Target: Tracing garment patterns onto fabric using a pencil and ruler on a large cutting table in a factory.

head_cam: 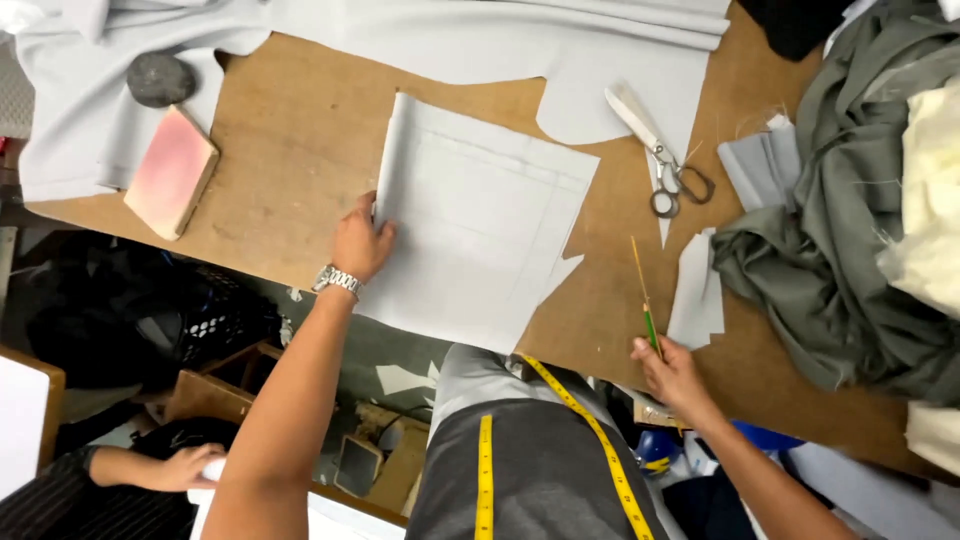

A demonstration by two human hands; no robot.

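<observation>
Surface: brown board table [300, 130], seen from the head view, spread with pale grey cloth along its 12 o'clock edge.
Cut piece: a pale grey, roughly square fabric piece [480, 230] lies flat at the centre of the table; faint ruled lines cross it, its 9 o'clock edge is folded up, and its 4 o'clock edge is notched.
Left hand: the left hand [360, 243], with a metal watch at the wrist, pinches the folded 9 o'clock edge of the fabric piece, fingers curled on it.
Right hand: the right hand [672, 372], at 5 o'clock from the piece, closes its fingers round the green end of a thin pencil [643, 290] that points toward 12 o'clock.
Scissors: metal scissors [655, 150] lie at 2 o'clock from the piece, partly on the grey cloth.
Block and stone: a pink-faced block [172, 172] and a dark round stone [160, 78] sit at 10 o'clock.
Heap: dark grey-green cloth [850, 230] is piled at 3 o'clock.
Tape: a yellow measuring tape [590, 430] hangs down the person's front at 6 o'clock.
Other person: another hand [185, 465] shows at 7 o'clock, below the table.
</observation>
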